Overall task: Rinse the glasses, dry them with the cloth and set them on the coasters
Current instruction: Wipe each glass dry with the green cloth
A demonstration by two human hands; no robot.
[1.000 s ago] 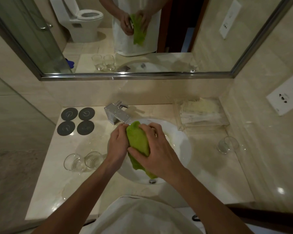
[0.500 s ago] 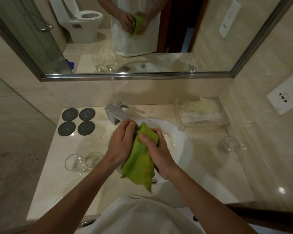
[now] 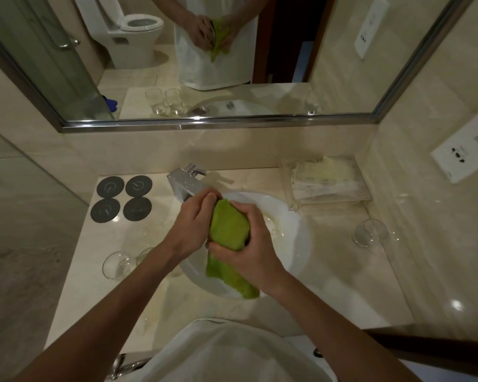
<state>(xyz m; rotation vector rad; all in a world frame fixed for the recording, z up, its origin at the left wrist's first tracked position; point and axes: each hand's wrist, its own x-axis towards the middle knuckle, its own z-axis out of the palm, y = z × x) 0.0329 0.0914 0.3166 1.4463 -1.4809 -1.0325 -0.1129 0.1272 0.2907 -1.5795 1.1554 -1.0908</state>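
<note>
A glass, hidden inside the nubby green cloth (image 3: 229, 230), is gripped by both curled hands, left hand (image 3: 193, 224) and right hand (image 3: 250, 248), above the glossy white round basin (image 3: 293, 238).

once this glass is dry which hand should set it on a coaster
Left, probably. The coasters lie at the counter's back left, on the left hand's side. The right hand has its fingers around the green cloth, and the glass inside is hidden, so who holds it is unclear.

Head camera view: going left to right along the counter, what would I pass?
Four dark coasters → empty glass → left hand → green cloth → right hand → clear tray → lone glass.
</note>
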